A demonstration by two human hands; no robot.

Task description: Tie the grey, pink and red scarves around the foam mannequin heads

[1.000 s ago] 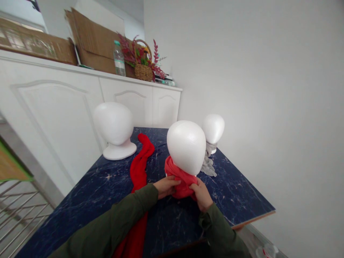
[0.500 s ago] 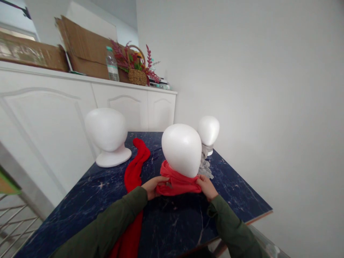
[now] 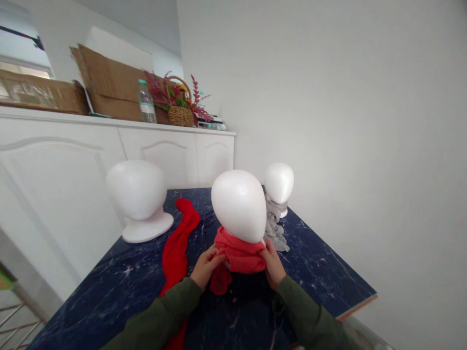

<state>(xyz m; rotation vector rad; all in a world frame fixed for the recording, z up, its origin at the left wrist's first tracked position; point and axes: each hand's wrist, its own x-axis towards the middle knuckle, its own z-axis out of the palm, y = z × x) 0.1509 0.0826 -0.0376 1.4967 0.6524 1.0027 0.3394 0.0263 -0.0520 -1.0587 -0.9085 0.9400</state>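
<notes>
In the middle of the head view a white mannequin head (image 3: 239,204) tilts slightly to one side, with a coral-red scarf (image 3: 245,256) wrapped around its neck. My left hand (image 3: 206,266) pinches the scarf at its left side, where a short end hangs down to the table. On the right side my right hand (image 3: 273,262) has its thumb and fingers closed on the scarf's edge. A bright red scarf (image 3: 175,257) lies lengthwise on the table, left of the mannequin head, and passes under my left sleeve.
A larger white mannequin head (image 3: 136,194) stands on the left of the dark blue marbled table (image 3: 321,272). Behind on the right, another white head (image 3: 279,182) wears a grey scarf (image 3: 276,233). White cabinets (image 3: 168,150) hold cardboard boxes, a bottle (image 3: 147,103) and a flower basket (image 3: 181,116).
The scarf's short end now hangs below my left hand. Both hands have shifted slightly along the scarf, and the view has tilted upward a little.
</notes>
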